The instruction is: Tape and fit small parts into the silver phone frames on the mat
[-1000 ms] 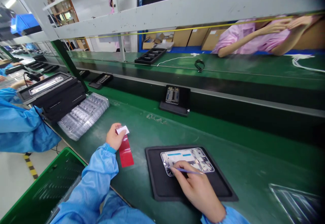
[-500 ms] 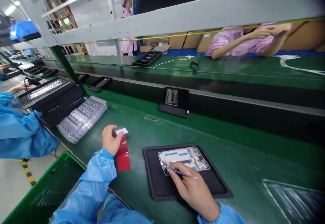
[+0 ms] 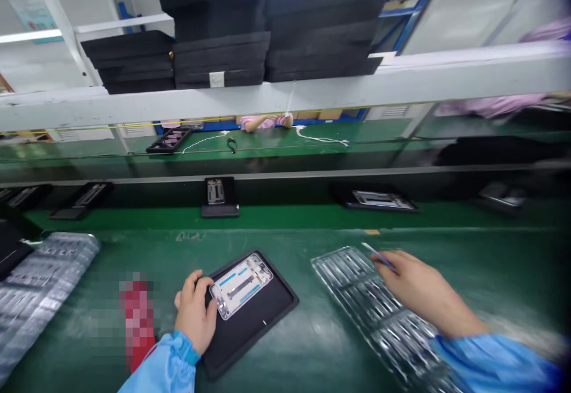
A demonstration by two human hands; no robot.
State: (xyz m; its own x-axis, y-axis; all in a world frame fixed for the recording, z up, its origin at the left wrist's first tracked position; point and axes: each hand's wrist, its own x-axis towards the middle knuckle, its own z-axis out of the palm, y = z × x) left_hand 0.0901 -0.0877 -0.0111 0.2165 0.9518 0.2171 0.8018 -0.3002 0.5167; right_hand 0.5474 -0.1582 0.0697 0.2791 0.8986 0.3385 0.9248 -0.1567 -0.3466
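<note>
My left hand [image 3: 196, 313] lies over the left side of a black foam tray [image 3: 241, 345]. Its fingers are bent and apart, with thumb and forefinger at the left edge of a phone frame [image 3: 241, 286]. That frame is silvery, with blue strips and a dark ribbon down its middle, and lies tilted in the tray. Thin tweezers [image 3: 381, 257] are pinched in my right hand [image 3: 417, 286], pointing up and left. Below that hand sits a clear plastic blister tray [image 3: 370, 298] with long slots holding small parts too blurred to name.
A red strip [image 3: 141, 345], partly pixelated, lies left of my left sleeve. Further left is another clear blister tray [image 3: 49, 280]. Along the sunken green lane stand black trays with phone frames [image 3: 216, 192]. Black foam trays [image 3: 214, 30] are stacked on the overhead shelf. Across the bench shows a co-worker's arm [image 3: 256, 123].
My view has swung right. My left hand has left the red strip for the phone frame. My right hand has carried the tweezers from the frame to the blister tray. The foam tray is turned.
</note>
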